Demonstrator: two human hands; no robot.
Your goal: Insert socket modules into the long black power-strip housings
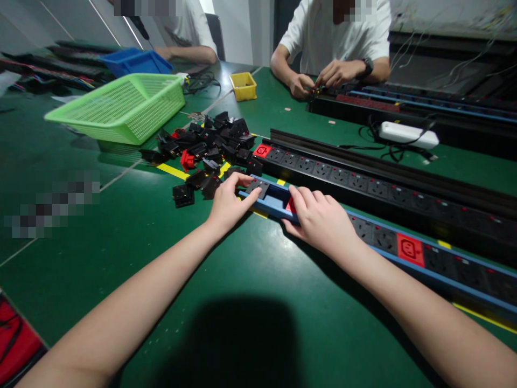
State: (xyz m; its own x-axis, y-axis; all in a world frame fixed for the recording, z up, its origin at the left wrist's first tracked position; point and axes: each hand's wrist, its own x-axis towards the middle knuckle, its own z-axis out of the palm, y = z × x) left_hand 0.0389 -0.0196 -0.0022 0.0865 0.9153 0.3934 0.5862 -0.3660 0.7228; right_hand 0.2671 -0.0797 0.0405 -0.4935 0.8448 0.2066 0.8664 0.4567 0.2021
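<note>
A long blue power strip housing [274, 203] lies slantwise on the green table, fitted with black sockets and a red socket [410, 249]. My left hand [231, 202] grips a black socket module [258, 188] at the housing's near-left end, thumb on top and fingers at the far side. Between that module and my right hand a stretch of the blue channel is bare. My right hand [323, 218] is wrapped over the housing, partly covering another red socket [291, 205]. Behind it lies a black power strip [339, 173] with a row of sockets.
Loose black and red socket modules [210, 143] are heaped beyond my left hand. Farther back stand a green basket [121, 108], a blue bin [135, 62] and a yellow box [244, 87]. A white power strip [409, 134] lies right. Two people sit opposite; one person's hands [323, 78] work there.
</note>
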